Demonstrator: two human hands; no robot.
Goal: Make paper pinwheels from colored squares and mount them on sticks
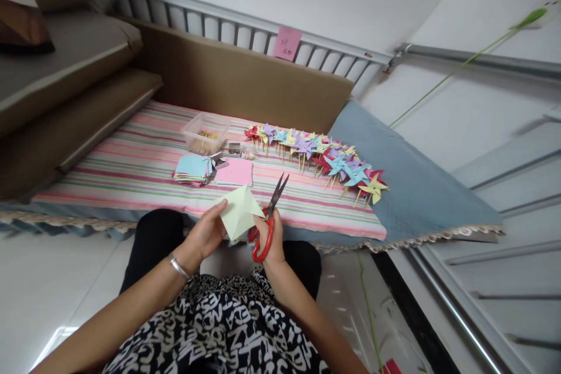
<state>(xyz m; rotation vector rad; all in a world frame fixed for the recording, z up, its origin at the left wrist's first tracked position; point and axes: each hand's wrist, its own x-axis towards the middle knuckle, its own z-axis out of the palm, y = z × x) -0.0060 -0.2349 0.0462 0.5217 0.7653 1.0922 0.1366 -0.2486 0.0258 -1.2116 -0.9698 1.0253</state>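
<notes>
A pale green paper square (239,214) with creases and cut slits is pinched at its left edge by my left hand (209,232). Red-handled scissors (263,239) are in my right hand (275,238), their blades partly apart and pointing up and away from the paper. The right fingers also touch the paper's right corner. Just beyond lie a pink paper stack (235,172) and a stack of coloured squares (193,169), light blue on top. Finished paper pinwheels (304,144) on sticks lie in overlapping rows to the right.
A clear plastic box (205,133) holds small wooden sticks. Small containers (248,152) stand beside it. A striped cloth (144,152) covers the work surface; a cardboard panel (236,79) stands behind. Large wrapped packages (74,93) are at the left, and a railing (236,20) runs along the back.
</notes>
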